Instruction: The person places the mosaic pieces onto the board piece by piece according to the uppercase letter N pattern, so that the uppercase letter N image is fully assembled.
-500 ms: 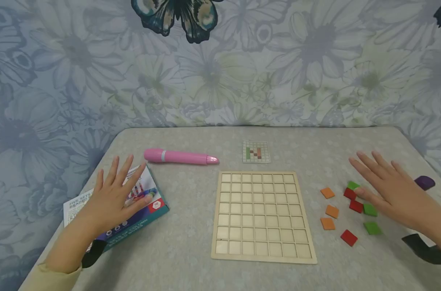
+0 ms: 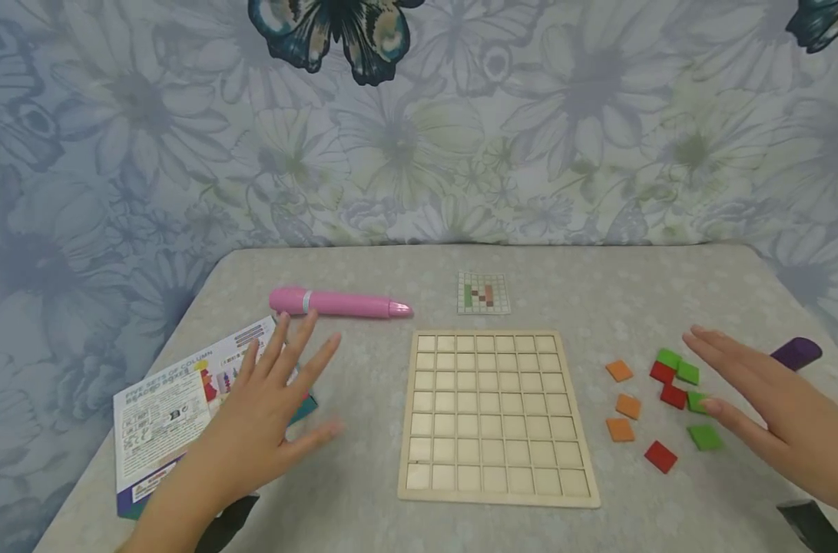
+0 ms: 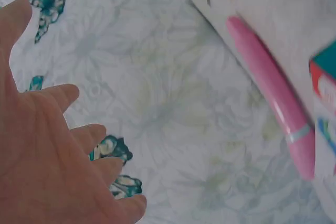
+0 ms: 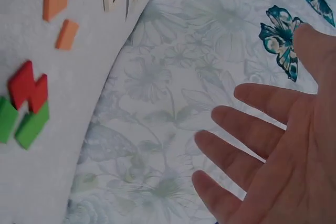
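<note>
My left hand (image 2: 263, 418) hovers with fingers spread above the right part of a printed box (image 2: 163, 422), holding nothing. In the left wrist view the fingers (image 3: 89, 135) are extended. My right hand (image 2: 781, 407) is held in the air beside several green, red and orange square tiles, its fingers straight and holding nothing. The nearest tile is a green one (image 2: 704, 437). A wooden grid board (image 2: 483, 495) lies between the hands, its cells bare. Behind it lies a small pattern card (image 2: 484, 293) with green, dark red and orange-brown squares.
A pink pen-shaped object (image 2: 342, 303) lies at the back left, behind the box. Something purple (image 2: 797, 353) shows behind the right hand. A flowered cloth (image 2: 405, 153) with butterflies rises along the table's back edge.
My left hand has moved right, uncovering more of the box. My right hand has moved slightly right and down, turning more edge-on, and another green tile shows. The view has shifted slightly.
</note>
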Motion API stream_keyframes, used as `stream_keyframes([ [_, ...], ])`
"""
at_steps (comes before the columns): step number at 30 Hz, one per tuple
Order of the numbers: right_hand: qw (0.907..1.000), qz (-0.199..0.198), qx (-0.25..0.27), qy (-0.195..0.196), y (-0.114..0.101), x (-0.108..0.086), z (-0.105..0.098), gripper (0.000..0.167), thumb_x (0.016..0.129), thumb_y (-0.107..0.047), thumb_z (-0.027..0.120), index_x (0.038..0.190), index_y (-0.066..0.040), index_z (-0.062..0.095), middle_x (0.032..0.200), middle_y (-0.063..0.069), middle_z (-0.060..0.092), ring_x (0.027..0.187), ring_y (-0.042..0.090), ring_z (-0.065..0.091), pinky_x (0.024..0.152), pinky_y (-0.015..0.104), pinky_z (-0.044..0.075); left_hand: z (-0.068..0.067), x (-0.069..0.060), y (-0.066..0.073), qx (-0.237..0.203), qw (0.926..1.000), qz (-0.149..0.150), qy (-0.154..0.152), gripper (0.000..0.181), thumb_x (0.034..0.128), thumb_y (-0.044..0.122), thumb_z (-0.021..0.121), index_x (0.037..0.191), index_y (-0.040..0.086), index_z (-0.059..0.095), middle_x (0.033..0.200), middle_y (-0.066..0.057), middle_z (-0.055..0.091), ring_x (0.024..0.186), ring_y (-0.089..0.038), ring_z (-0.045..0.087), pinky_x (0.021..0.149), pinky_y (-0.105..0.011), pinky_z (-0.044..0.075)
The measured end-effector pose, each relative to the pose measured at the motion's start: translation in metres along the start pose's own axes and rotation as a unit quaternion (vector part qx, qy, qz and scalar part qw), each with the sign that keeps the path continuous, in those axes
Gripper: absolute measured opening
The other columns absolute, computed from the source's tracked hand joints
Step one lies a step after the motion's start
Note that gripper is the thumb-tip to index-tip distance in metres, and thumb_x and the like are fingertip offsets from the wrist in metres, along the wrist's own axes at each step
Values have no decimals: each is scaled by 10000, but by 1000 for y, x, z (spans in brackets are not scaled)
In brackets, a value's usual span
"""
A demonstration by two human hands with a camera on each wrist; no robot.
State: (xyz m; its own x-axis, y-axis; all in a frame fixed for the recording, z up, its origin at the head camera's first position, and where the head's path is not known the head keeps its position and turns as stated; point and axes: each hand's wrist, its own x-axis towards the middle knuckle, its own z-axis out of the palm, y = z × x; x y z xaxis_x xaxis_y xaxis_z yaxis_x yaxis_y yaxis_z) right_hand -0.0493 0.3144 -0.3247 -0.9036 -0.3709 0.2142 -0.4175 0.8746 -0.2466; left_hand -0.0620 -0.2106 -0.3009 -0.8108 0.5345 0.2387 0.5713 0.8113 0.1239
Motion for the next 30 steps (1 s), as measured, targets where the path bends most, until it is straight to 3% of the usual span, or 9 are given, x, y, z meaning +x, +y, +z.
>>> stream_keyframes([
  [2,9998,106,126,-68,1,-5,6,724,876,-205,669,1484,-160,280,1424,191,363,1223,432,366,1030,556,188,8,-2,6,-248,9995,-46,-197,879,852,522,609,1519,246,108,1561,-29,-52,1391,-307,-75,1034,-607,37],
  [4,9995,213,251,9,1,-9,12,670,846,-192,704,1436,-176,387,1339,157,471,1148,349,453,1052,356,254,17,-3,10,-557,9976,-100,-410,895,836,517,632,1518,264,110,1562,-4,-48,1395,-283,-56,1041,-593,65],
  [8,9978,73,544,360,5,-14,28,550,743,-114,787,1251,-178,587,1161,3,607,1042,44,507,832,35,301,41,-4,15,-1236,9883,-245,-858,936,799,511,679,1512,310,107,1558,66,-29,1400,-226,6,1050,-567,107],
  [10,9956,-96,817,443,9,-14,35,524,699,-46,802,1180,-159,628,1108,-67,621,965,-35,515,733,61,374,52,-3,16,-1563,9814,-254,-1090,956,784,504,698,1511,313,108,1557,67,-6,1398,-217,38,1057,-539,133],
  [14,9890,-214,1405,405,16,-14,46,523,672,58,784,1140,-134,652,1080,-131,616,849,11,561,628,125,429,71,-2,16,-2144,9647,-247,-1510,970,766,505,714,1509,325,117,1559,27,37,1388,-207,87,1045,-483,222],
  [16,9853,-64,1673,335,22,-15,51,482,692,67,768,1122,-123,661,1068,-131,619,835,15,559,610,138,426,80,-2,14,-2398,9572,-200,-1610,973,761,506,718,1510,318,126,1559,6,57,1385,-219,97,1032,-485,249],
  [19,9804,305,1941,159,35,-21,57,390,735,51,743,1091,-92,669,993,-101,637,783,22,544,584,169,419,92,-3,11,-2631,9499,2,-1687,965,768,509,711,1513,292,136,1556,-35,77,1387,-274,78,1046,-520,186],
  [25,9760,1101,1828,-429,64,-36,64,279,786,-45,732,1059,-52,674,885,-109,601,722,45,490,570,205,427,107,-4,8,-2594,9480,356,-1810,945,776,565,665,1512,234,174,1553,-51,85,1392,-298,-5,1059,-543,57],
  [30,9750,904,1987,-424,75,-40,69,328,760,-18,746,1074,-73,669,873,-99,587,728,52,476,558,200,403,113,-5,8,-2470,9512,544,-1769,923,799,557,645,1510,184,190,1553,-45,79,1388,-313,-45,1050,-563,24],
])
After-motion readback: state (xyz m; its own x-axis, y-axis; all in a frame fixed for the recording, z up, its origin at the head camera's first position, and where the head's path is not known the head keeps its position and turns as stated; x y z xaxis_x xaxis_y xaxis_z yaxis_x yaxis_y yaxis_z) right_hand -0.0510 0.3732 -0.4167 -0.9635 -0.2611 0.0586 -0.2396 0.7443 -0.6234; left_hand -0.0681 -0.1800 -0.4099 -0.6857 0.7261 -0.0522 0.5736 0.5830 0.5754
